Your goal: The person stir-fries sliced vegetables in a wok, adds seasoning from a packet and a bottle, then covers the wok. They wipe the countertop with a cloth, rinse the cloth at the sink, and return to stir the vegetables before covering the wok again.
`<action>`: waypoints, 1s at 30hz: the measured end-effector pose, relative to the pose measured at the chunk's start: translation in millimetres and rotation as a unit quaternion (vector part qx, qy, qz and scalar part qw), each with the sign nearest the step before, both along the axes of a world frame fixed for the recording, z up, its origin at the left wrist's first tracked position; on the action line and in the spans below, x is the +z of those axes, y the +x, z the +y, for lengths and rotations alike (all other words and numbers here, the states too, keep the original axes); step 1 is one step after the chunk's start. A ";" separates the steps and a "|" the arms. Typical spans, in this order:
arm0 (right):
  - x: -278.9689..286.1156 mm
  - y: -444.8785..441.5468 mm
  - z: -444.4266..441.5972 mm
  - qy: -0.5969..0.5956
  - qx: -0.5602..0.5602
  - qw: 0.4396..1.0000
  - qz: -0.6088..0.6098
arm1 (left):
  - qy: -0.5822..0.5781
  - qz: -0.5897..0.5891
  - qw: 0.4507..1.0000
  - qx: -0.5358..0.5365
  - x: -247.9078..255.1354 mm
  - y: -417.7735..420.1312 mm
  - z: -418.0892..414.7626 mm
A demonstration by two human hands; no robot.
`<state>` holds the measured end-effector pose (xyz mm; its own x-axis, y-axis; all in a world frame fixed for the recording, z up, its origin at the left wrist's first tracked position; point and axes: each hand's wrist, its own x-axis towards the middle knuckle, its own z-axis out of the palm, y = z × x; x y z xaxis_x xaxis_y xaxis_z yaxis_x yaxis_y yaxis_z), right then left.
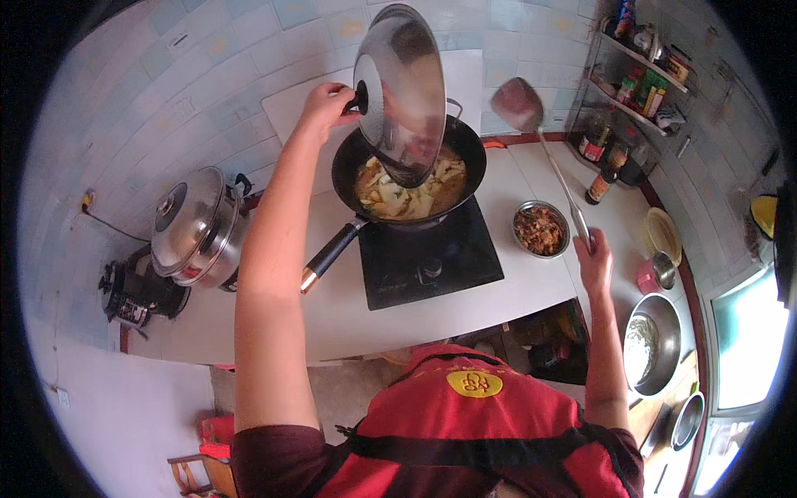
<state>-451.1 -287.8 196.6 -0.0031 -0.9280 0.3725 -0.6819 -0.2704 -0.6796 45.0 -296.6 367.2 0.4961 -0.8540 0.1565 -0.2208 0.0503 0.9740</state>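
My left hand [330,111] grips the black knob of a domed metal wok lid [408,93]. The lid is tilted almost on edge above a black wok [346,167] and hides part of its inside. Pale sliced vegetables in brown broth [405,198] fill the wok's bottom. It stands on a black induction cooktop [429,261], its long handle [333,255] pointing to the front left. My right hand [596,261] holds a metal wok spatula [558,168] by its handle, blade up, to the right of the wok. Beneath the spatula is a metal bowl of cooked brown meat pieces [540,230].
A lidded steamer pot [193,230] and a black appliance [140,292] stand left. On the right are a sauce bottle [605,177], a corner rack [644,59] with condiments, a pink cup [655,274], a yellow basket [661,233] and a large steel basin [669,336] holding liquid.
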 end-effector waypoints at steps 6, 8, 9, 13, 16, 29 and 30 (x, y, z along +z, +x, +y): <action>83.9 42.4 -76.5 -0.101 0.105 0.949 0.278 | -0.068 0.103 0.992 0.025 -2.3 -0.2 37.9; 106.3 65.9 -106.2 -0.152 0.157 0.908 0.358 | -0.100 0.164 0.981 0.013 -11.2 17.2 46.7; 114.9 76.3 -122.0 -0.193 0.173 0.880 0.398 | -0.107 0.177 0.978 0.016 -12.2 14.2 48.7; 158.7 123.4 -160.6 -0.127 0.220 0.814 0.522 | -0.126 0.224 0.965 0.047 -23.3 11.9 75.2; 187.3 141.7 -190.0 0.120 0.303 0.788 0.522 | -0.137 0.256 0.956 0.048 -34.3 7.0 86.4; 86.0 148.6 -174.5 0.095 0.443 0.843 0.289 | -0.168 0.310 0.933 0.070 -37.3 2.6 116.5; 95.9 143.3 -169.9 0.038 0.438 0.842 0.313 | -0.171 0.315 0.931 0.072 -37.8 5.7 118.6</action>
